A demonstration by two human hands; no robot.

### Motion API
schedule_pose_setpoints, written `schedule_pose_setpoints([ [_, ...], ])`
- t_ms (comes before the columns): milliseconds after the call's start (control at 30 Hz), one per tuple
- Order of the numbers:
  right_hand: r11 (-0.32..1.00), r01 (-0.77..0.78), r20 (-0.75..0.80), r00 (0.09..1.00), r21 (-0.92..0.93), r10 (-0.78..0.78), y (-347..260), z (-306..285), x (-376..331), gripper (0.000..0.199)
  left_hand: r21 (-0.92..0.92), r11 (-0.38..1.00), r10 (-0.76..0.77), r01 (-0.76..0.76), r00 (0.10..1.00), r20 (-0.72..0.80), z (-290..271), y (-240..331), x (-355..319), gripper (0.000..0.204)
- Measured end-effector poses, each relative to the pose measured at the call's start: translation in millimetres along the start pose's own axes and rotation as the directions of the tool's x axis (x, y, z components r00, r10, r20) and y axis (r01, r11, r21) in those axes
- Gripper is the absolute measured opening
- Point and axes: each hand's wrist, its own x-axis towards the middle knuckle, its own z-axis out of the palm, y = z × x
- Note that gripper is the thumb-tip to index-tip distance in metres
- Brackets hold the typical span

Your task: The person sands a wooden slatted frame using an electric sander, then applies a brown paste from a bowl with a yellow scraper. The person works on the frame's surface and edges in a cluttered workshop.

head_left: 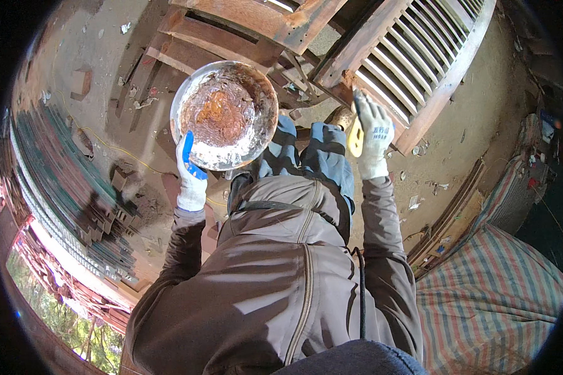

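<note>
A round metal bowl [266, 134] with reddish-brown paste inside and white residue round its wall is held up by my left hand [192, 178]. That hand wears a white glove with blue on the fingers and grips the bowl's near left rim. My right hand [375, 134], in a white glove, is closed round the yellow handle of a putty knife [356, 140]. The tool's far end lies by a dab of brown paste [348, 76] at the frame of a slatted wooden panel [413, 139]. My fingers partly cover the tool, and its blade cannot be made out clearly.
Another wooden frame [231, 37] lies beyond the bowl. Long strips of timber [62, 162] are stacked at the left, with a yellow cord [116, 150] on the floor beside them. Striped sheeting [488, 294] covers something at the near right. Scraps litter the floor.
</note>
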Motion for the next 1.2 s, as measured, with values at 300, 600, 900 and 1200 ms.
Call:
schedule_pose_setpoints([
  [300,0.979,0.205,0.078,0.976,0.017,-0.206,-4,5,22,0.040,-0.119,0.984,-0.145,0.135,0.986,-0.079,-25,-15,15,0.042],
  [600,0.998,0.050,-0.039,0.998,0.035,-0.049,-12,16,29,0.039,-0.087,0.994,-0.062,0.061,0.998,-0.013,-4,1,0,0.046],
  [900,0.996,0.027,-0.049,0.999,0.081,-0.023,-4,2,6,0.042,-0.128,0.989,-0.093,0.080,0.990,-0.106,5,-3,4,0.044],
  [1200,0.971,0.194,0.106,0.972,0.140,-0.209,-24,-10,-8,0.039,-0.154,0.984,-0.110,0.093,0.988,-0.106,17,3,3,0.044],
])
